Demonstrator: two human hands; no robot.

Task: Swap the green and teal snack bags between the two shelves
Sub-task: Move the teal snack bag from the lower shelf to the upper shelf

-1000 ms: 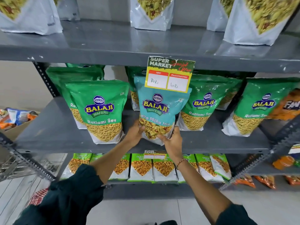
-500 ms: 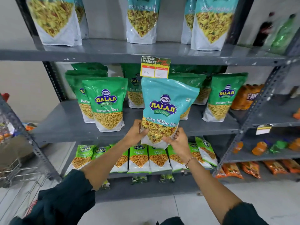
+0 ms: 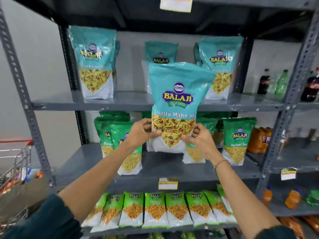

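Note:
I hold a teal snack bag (image 3: 177, 102) upright in front of the shelves. My left hand (image 3: 140, 133) grips its lower left side and my right hand (image 3: 201, 141) grips its lower right side. The bag's top overlaps the upper shelf (image 3: 131, 103), where other teal bags (image 3: 94, 66) stand at left, middle and right. On the middle shelf (image 3: 165, 167) below stand several green snack bags (image 3: 239, 140), one of them (image 3: 127, 152) behind my left wrist. The held bag hides part of the green bags behind it.
A lower shelf carries a row of small light-green packets (image 3: 156, 208). To the right, another rack holds drink bottles (image 3: 263, 81) and orange packets (image 3: 259, 142). A shopping cart (image 3: 16, 159) stands at the left. Grey steel uprights (image 3: 25, 100) frame the shelves.
Both hands have lifted the teal bag off the middle shelf and raised it towards the upper shelf. My view has tilted upwards.

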